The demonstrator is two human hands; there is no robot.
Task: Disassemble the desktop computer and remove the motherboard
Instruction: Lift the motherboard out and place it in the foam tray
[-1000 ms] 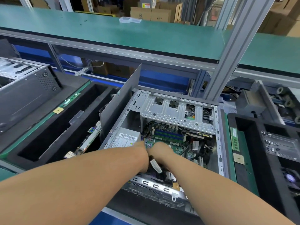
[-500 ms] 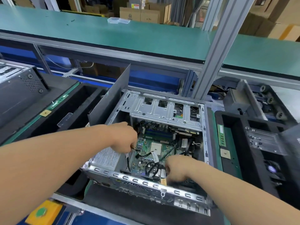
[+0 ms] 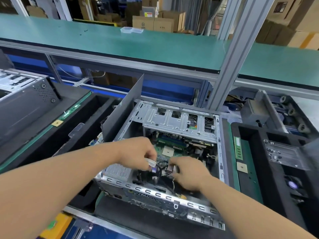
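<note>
An open desktop computer case [image 3: 172, 192] lies on its side on the table, its green motherboard [image 3: 174, 149] still seated inside beneath a metal drive cage [image 3: 179, 122]. Above the board, the left hand [image 3: 138, 154] pinches a pale cable connector [image 3: 151, 163]. Just beside it, the right hand [image 3: 189, 173] pinches a dark connector [image 3: 170, 169], both grips curled closed.

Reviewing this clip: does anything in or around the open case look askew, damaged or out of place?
Nothing looks damaged. One oddity: the grey side panel stands tilted against the computer case rather than lying flat. The left hand pinches a pale connector; the right hand grips a dark one.
</note>
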